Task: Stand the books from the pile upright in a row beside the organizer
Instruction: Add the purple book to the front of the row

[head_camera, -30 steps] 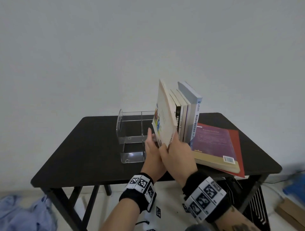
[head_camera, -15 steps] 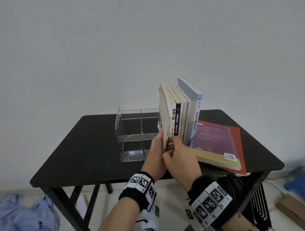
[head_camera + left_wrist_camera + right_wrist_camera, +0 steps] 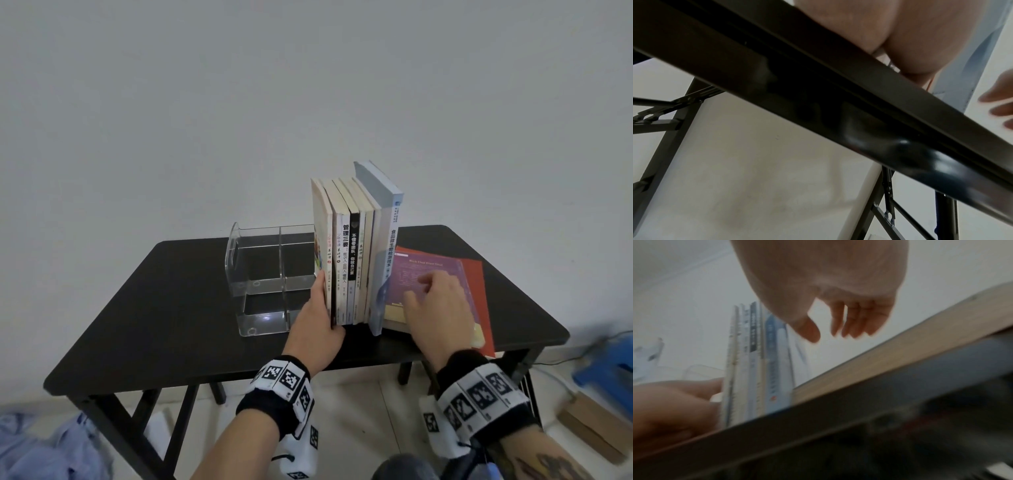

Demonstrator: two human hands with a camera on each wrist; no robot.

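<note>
A row of upright books (image 3: 352,253) is seen standing near the middle of the black table (image 3: 164,308), touching the right side of the clear organizer (image 3: 267,274), with spines turned toward the front edge. The leftmost book of the row is pressed by the left hand (image 3: 320,322), whose fingers are laid straight and flat against its cover while the thumb is set near the spines; nothing is gripped. The right hand (image 3: 433,305) is held over the pile of flat books (image 3: 442,274) toward the right edge, its fingers relaxed and slightly spread, nothing being held; whether the purple top cover is touched cannot be told. The tall blue book ends the row, just beside the pile.
</note>
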